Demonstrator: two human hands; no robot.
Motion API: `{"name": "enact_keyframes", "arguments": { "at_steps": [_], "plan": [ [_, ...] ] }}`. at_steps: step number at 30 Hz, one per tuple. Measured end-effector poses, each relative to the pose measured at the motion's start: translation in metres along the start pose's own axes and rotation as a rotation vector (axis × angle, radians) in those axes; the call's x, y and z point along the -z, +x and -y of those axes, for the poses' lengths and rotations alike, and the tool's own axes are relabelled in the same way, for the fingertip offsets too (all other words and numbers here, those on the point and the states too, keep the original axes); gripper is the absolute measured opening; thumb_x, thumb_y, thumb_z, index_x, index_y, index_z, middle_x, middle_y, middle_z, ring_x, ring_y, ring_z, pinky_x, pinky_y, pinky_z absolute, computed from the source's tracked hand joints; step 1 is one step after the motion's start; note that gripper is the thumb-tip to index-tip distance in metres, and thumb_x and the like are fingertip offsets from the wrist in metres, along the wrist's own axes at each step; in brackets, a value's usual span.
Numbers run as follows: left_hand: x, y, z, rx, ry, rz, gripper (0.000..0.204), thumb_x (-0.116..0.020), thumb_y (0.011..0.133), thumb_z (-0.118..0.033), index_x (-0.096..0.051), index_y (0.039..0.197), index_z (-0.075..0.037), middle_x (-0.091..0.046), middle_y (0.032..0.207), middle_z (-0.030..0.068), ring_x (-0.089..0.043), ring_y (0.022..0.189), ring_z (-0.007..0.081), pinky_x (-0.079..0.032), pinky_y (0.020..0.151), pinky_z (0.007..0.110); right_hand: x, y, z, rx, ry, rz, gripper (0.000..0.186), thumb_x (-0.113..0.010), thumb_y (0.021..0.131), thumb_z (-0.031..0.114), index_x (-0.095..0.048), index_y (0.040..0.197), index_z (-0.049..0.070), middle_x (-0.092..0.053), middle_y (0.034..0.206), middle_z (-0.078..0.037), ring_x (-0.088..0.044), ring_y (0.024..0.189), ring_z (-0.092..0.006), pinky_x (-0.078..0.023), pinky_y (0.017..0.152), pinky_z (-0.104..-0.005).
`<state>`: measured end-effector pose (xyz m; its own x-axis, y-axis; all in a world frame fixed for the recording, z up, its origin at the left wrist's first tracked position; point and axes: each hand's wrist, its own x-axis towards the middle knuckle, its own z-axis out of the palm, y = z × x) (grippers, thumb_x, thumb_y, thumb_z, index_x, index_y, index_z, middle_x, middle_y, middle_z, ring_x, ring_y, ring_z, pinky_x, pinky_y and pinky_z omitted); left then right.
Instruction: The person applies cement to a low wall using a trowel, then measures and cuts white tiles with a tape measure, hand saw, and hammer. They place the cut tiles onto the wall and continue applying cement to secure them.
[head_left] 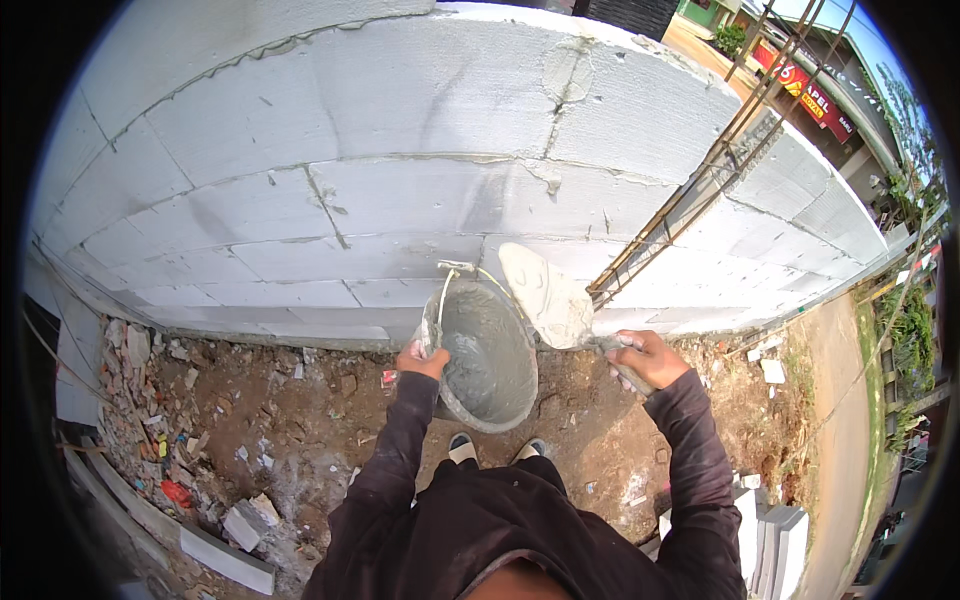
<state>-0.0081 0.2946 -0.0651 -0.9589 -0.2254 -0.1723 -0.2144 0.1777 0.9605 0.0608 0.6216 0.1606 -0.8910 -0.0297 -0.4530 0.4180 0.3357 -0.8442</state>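
Observation:
A bucket coated in grey mortar hangs tilted in front of me, wet mortar lining its inside. My left hand is closed on its left rim, close to the wire handle. My right hand is wrapped round the handle of a trowel. The trowel's broad blade carries pale mortar and points up and left, beside the bucket's right rim. Behind both stands a wall of light grey blocks with mortared joints.
Steel reinforcing bars rise slanting at the wall's right. Rubble lies at the left on bare dirt ground. Loose blocks lie at the lower left, and more blocks stand at the lower right. A path runs along the right.

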Motion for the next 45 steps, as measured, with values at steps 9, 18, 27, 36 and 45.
{"name": "enact_keyframes", "arguments": {
  "at_steps": [9, 18, 27, 36, 45],
  "plan": [
    [0.024, -0.023, 0.041, -0.043, -0.031, -0.158, 0.032, -0.067, 0.061, -0.023, -0.056, 0.076, 0.004, -0.061, 0.067, 0.0111, -0.058, 0.062, 0.0193, -0.045, 0.058, 0.036, 0.059, 0.016, 0.245, 0.808, -0.949, -0.731, 0.027, -0.055, 0.076, 0.022, -0.059, 0.091, 0.001, -0.058, 0.07, -0.017, -0.058, 0.069, -0.034, -0.045, 0.066, -0.0412],
    [0.085, -0.032, 0.121, 0.078, 0.229, -0.399, 0.04, -0.071, 0.054, -0.026, -0.045, 0.061, 0.004, -0.045, 0.055, 0.0137, -0.043, 0.052, 0.0201, -0.037, 0.05, 0.04, 0.018, 0.045, 0.222, 0.993, -1.252, -0.935, 0.034, -0.062, 0.075, 0.017, -0.055, 0.108, 0.011, -0.05, 0.085, -0.007, -0.056, 0.081, -0.0245, -0.047, 0.065, -0.0383],
    [0.087, -0.043, 0.088, 0.069, 0.005, -0.378, 0.033, -0.069, 0.057, -0.02, -0.049, 0.068, 0.004, -0.046, 0.057, 0.0063, -0.043, 0.053, 0.0162, -0.038, 0.05, 0.037, 0.051, 0.054, 0.186, 0.878, -1.288, -1.195, 0.039, -0.065, 0.072, 0.012, -0.055, 0.11, 0.01, -0.052, 0.088, -0.006, -0.053, 0.082, -0.0237, -0.045, 0.07, -0.0348],
    [0.093, -0.026, 0.027, 0.138, 0.226, -0.176, 0.033, -0.068, 0.062, -0.023, -0.057, 0.078, 0.004, -0.056, 0.063, 0.0084, -0.049, 0.057, 0.0149, -0.043, 0.055, 0.034, -0.034, 0.033, 0.06, 0.406, -1.052, -0.136, 0.033, -0.061, 0.078, 0.025, -0.059, 0.101, 0.001, -0.06, 0.08, -0.017, -0.059, 0.075, -0.0351, -0.046, 0.065, -0.041],
    [0.045, -0.03, -0.05, -0.115, 0.36, 0.075, 0.036, -0.067, 0.062, -0.03, -0.053, 0.075, 0.001, -0.054, 0.061, 0.0126, -0.051, 0.057, 0.0202, -0.044, 0.057, 0.035, -0.174, 0.128, -0.096, 0.169, -1.283, 0.243, 0.035, -0.055, 0.079, 0.033, -0.062, 0.094, 0.002, -0.063, 0.089, -0.021, -0.062, 0.086, -0.0334, -0.048, 0.075, -0.0441]
  ]
}}
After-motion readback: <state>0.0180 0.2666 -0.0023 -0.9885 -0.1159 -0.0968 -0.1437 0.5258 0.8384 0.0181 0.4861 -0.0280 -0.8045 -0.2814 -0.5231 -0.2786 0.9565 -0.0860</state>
